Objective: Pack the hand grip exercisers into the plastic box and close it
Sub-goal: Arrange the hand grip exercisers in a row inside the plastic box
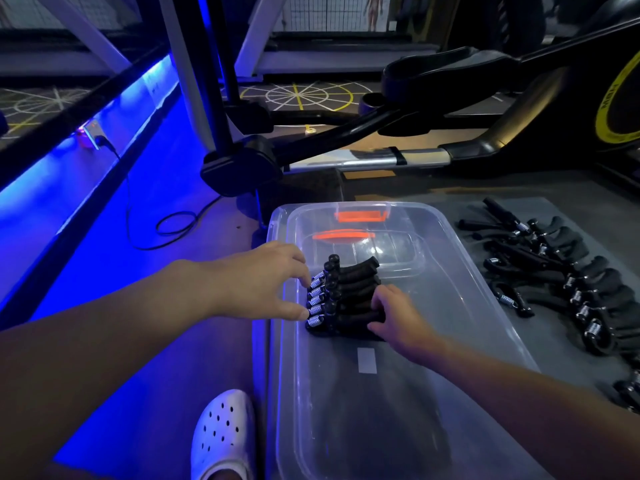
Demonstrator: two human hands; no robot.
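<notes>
Your row of black hand grip exercisers with silver coil springs (349, 292) lies on the bottom of the clear plastic box with orange latches (287, 375), towards its far-left part. The row sits directly between your hands. It is stacked along the length of the box, running away from you. Each exerciser lies crosswise, with its spring to the left and its black handles pointing right.

Your left hand (263, 282) is on the spring side. Its grip is spread across the row, with the forefinger on a far spring and the thumb on a near one, pinching the spring ends together. Your right hand (398, 317) is on the handle side, and its grip is curled over the nearer handles, pressing them towards the left hand.

The box is not yet closed, and I cannot tell from here where its lid is.

The next move likely depends on the loose heap of the same black exercisers (554, 271). It lies outside the box on the grey mat (561, 368), well off to the right. Your right hand is the nearer one, so it makes sense to reach with that hand while the left steadies the row. The loose ones lie at mixed angles, so you will probably need to turn each one spring-left before adding it to the near end of the row.
</notes>
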